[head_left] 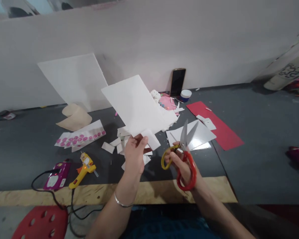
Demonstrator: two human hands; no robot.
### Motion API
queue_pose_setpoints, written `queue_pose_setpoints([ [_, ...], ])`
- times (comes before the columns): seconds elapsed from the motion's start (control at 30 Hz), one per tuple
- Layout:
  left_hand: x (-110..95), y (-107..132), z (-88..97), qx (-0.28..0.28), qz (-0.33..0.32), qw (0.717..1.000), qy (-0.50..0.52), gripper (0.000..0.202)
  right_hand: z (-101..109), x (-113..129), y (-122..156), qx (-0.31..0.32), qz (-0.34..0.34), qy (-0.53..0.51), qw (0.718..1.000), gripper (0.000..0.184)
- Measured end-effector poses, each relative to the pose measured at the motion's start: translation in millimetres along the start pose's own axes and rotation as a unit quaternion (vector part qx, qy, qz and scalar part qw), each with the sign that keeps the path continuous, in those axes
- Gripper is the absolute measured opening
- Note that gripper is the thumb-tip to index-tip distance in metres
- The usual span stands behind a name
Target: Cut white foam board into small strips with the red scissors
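My left hand is closed, with the thumb pressing a small white card piece against the fingers. Directly behind it rises a large white sheet; whether my fingers also grip this sheet I cannot tell. My right hand holds scissors with one red and one yellow handle loop, their blades apart and pointing up, away from me. Small cut white pieces lie on the table below my left hand. Beyond the scissors lies a glossy white sheet.
A yellow glue gun and a purple box with a cable sit at left. Pink-dotted strips, beige cutouts and a leaning white board stand behind. Farther right are a phone, a jar and red card.
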State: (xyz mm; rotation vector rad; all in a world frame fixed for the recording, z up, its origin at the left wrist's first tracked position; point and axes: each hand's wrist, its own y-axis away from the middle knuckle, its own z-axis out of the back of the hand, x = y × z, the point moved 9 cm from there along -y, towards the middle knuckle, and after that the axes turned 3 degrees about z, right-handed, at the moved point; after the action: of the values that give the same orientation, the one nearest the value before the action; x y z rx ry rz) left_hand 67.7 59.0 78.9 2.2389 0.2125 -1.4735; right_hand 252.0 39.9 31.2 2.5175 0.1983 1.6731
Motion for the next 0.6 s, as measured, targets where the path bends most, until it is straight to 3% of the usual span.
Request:
queue_pose_setpoints([
  [0.2,2.5,21.9,-9.0,0.011,-0.01,1.0,0.007,0.04,-33.0,10.4,-17.3,-0.032,0.014,-0.05,0.998,0.053],
  [0.6,9.5,23.6,-8.4,0.052,-0.001,0.998,0.042,0.039,-45.7,13.3,-16.8,-0.005,0.003,-0.07,0.998,0.043],
])
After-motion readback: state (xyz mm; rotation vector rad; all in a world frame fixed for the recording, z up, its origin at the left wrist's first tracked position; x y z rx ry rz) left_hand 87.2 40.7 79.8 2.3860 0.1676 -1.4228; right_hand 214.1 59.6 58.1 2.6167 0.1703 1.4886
